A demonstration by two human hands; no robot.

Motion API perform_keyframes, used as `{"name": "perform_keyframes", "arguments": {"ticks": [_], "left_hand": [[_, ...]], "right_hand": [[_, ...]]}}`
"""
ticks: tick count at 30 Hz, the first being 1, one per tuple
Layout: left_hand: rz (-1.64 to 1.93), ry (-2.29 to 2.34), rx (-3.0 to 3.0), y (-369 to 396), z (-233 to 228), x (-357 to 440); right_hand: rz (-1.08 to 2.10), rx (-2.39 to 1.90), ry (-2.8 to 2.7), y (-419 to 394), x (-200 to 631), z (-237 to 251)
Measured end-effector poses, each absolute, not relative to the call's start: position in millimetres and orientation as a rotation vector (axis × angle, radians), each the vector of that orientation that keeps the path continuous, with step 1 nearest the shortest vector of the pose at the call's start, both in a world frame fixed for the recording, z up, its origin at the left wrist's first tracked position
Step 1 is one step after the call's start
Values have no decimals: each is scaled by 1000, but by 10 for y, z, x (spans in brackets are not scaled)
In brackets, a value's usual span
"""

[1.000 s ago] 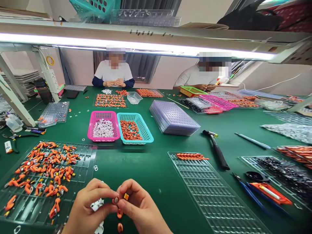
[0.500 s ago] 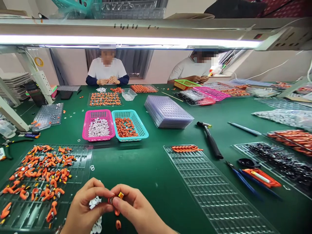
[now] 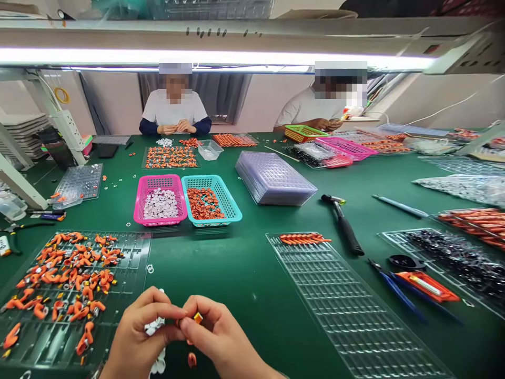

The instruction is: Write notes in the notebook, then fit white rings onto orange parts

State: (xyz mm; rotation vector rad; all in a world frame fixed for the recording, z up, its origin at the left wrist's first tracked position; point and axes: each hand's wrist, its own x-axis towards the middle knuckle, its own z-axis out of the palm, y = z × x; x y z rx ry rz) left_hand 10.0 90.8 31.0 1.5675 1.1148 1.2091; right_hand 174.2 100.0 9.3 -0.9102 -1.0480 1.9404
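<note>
Low in the middle, my left hand [image 3: 144, 331] and my right hand [image 3: 216, 329] meet fingertip to fingertip, both closed in a pinch. Between them is a small orange part with a gold-coloured end [image 3: 198, 317]; my fingers cover most of it. Under my left hand lie white round pieces [image 3: 158, 363], partly hidden. A loose orange cap-like piece [image 3: 192, 360] rests on the green table just below my fingers. To the left, many orange curved parts with gold tips [image 3: 84, 258] lie on a clear plastic tray [image 3: 134, 252].
Ahead stand a pink basket [image 3: 136, 208] of white pieces and a turquoise basket [image 3: 236, 213] of orange pieces. Stacked clear trays [image 3: 276, 179], a hammer [image 3: 345, 226], blue-handled pliers [image 3: 402, 295] and a long ribbed tray [image 3: 335, 310] lie rightward. Two people sit opposite.
My hands stay pinched together on the small part, with only slight finger movement. The whole view has shifted a little as my head moved.
</note>
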Motion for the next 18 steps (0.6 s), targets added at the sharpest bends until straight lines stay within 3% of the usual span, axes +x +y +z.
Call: {"name": "perform_keyframes", "arguments": {"ticks": [10, 18], "left_hand": [[1116, 1116, 1282, 968, 315, 66], [1166, 1150, 1476, 962, 314, 90]], "right_hand": [[1901, -815, -1151, 1069, 1822, 186], [1907, -893, -1173, 1077, 1811, 222]]}}
